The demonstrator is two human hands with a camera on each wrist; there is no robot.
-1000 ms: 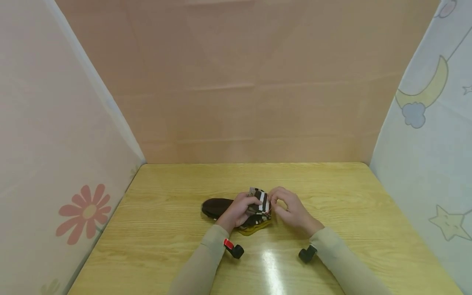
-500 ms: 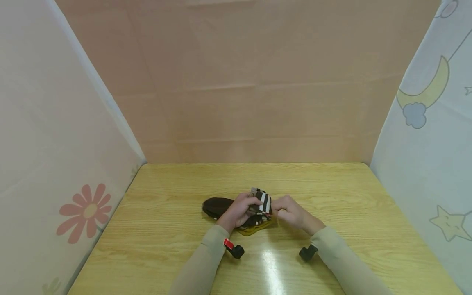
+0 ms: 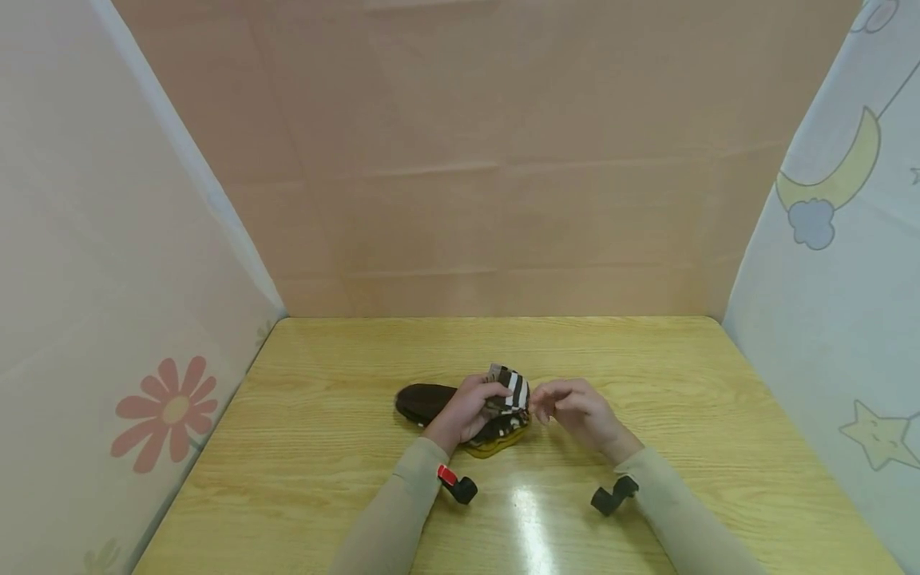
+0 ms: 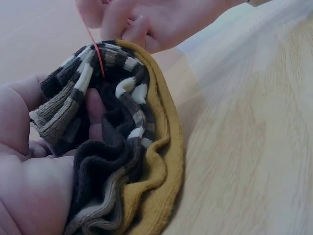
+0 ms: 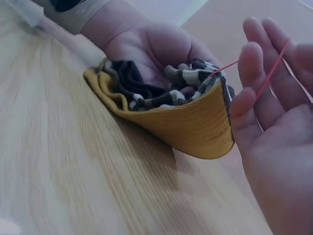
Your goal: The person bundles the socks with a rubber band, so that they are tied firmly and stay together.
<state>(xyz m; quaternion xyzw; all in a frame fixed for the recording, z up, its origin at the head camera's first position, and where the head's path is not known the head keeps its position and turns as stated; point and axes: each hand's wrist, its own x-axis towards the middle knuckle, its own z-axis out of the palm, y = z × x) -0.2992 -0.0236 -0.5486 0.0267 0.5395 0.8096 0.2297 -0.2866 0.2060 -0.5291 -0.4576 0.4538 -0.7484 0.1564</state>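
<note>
A bundle of ribbed knit socks (image 3: 424,402), dark brown at its left end, lies across the middle of the table. My left hand (image 3: 463,411) grips it, thumb on top of the striped cuff (image 3: 514,391) and a finger inside the folds. In the left wrist view, wavy black, white and tan layers nest inside a mustard layer (image 4: 168,125). From the cuff a thin red thread (image 4: 93,36) runs taut to my right hand (image 3: 578,411). Curved fingers there hold the thread, which passes across them in the right wrist view; its far end is hidden.
The wood-grain table (image 3: 323,495) extends around both hands. A plain peach backdrop (image 3: 460,160) rises behind it, with patterned white panels at the left and right. Black wrist cameras sit at both sleeves, near the tabletop.
My right hand was pinching near the cuff, then drew into a closer fist; now its fingers are spread wider and it sits slightly further right. The left hand has kept its hold.
</note>
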